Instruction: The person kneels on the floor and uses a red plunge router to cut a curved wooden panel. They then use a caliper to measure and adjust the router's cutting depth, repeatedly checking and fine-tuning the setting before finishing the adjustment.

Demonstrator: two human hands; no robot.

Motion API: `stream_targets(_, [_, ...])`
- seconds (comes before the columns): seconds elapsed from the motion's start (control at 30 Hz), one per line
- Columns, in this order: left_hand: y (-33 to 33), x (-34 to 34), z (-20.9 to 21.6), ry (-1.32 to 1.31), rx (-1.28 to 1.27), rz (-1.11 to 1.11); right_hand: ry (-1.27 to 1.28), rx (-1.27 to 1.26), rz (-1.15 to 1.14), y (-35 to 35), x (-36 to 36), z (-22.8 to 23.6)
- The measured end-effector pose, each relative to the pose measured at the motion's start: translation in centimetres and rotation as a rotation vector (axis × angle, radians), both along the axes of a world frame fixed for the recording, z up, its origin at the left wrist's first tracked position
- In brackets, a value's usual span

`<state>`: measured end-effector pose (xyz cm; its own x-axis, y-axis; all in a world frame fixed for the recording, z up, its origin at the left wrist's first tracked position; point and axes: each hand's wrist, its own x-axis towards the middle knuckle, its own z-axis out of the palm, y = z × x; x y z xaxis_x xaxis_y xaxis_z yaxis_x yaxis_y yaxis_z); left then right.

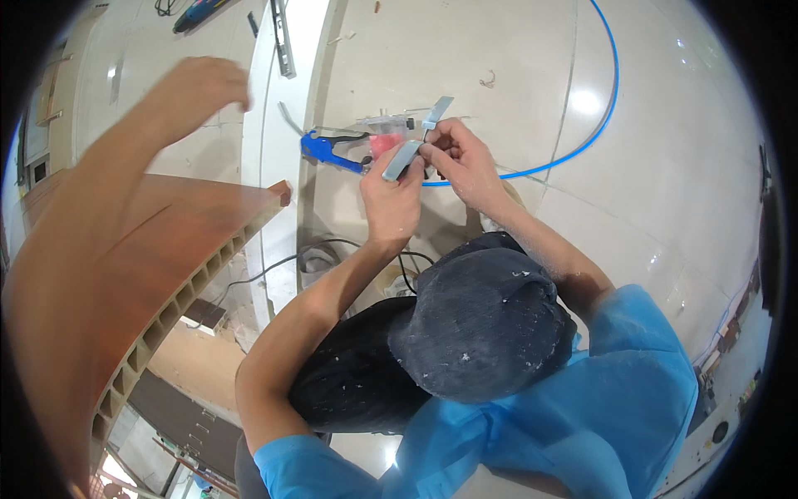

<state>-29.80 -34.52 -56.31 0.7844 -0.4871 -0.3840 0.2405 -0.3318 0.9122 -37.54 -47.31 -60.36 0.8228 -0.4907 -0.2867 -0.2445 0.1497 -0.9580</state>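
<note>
My left hand [204, 91] hangs in the air at the upper left, its forearm rising from the lower left edge. Motion smears its fingers, and I cannot make out anything in them. Below my arm tilts a brown wooden panel [179, 220] with a row of hollow cells along its cut edge. The nearest thing to my fingers is a long white board [278, 108] on the floor. My right hand is out of view. Opposite me, a co-worker's two hands [424, 170] hold a small pale grey flat piece [402, 160], with a similar piece [438, 111] sticking up beside it.
The co-worker, in a dark cap [482, 324] and blue shirt [582, 407], crouches at the centre. A blue air gun [328, 151] lies near a blue hose [611, 83] looping across the tiles. A black cable [283, 262] crosses the white board. A metal bar [281, 41] lies on it.
</note>
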Motion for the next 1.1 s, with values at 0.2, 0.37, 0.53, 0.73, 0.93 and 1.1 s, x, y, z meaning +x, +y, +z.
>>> stream_targets(0.2, [0.1,0.3,0.0,0.161,0.063,0.005,-0.242,-0.648,0.194,-0.9,-0.2,-0.3])
stream_targets(0.37, [-0.4,0.2,-0.7,0.127,0.054,-0.016,-0.315,-0.462,0.048,-1.6,-0.6,-0.1])
stream_targets(0.53, [-0.9,0.5,-0.4,0.046,0.125,-0.074,-0.007,-0.4,0.156,-1.9,-0.4,0.2])
stream_targets(0.73, [-2.1,0.9,0.3,0.017,0.144,-0.064,-0.071,-0.346,0.037,-2.3,0.2,0.5])
stream_targets(0.93, [-2.4,0.6,-0.4,-0.011,0.058,-0.041,-0.213,-0.528,0.093,-2.9,0.8,0.8])
stream_targets(1.1, [-2.0,0.6,0.0,-0.122,0.155,-0.055,0.025,-0.083,0.042,-2.6,0.7,0.7])
